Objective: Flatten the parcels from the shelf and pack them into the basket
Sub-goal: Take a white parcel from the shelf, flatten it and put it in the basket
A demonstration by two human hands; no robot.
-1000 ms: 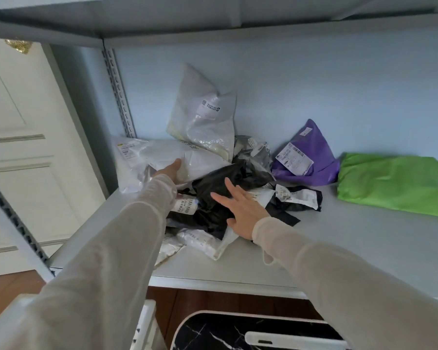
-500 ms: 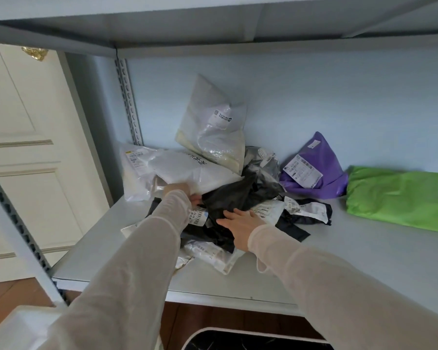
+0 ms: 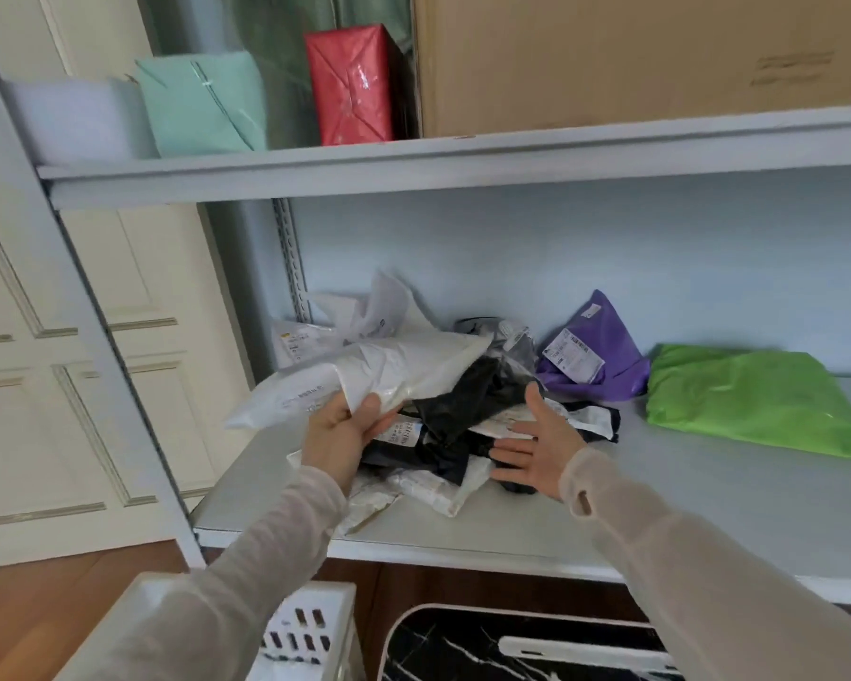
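A heap of soft mailer parcels lies on the grey shelf (image 3: 708,508). My left hand (image 3: 337,437) grips a crumpled white parcel (image 3: 389,368) by its near edge and holds it lifted above the heap. My right hand (image 3: 536,447) is open, palm turned left, fingers spread over the black parcel (image 3: 467,400) and the labelled white ones under it. A purple parcel (image 3: 595,353) leans on the back wall, and a green parcel (image 3: 757,400) lies to its right. The white slotted basket (image 3: 310,626) stands below the shelf at the bottom left, partly hidden by my left sleeve.
The upper shelf holds a mint bag (image 3: 202,103), a red wrapped package (image 3: 352,86) and a large cardboard box (image 3: 634,56). A black marbled board (image 3: 463,651) sits below the shelf. A slotted shelf upright (image 3: 293,258) and white panelled doors (image 3: 70,336) are on the left.
My left hand has taken hold of the white parcel and lifted it toward me. My right hand has come off the pile and opened. The view has tilted up, showing the upper shelf.
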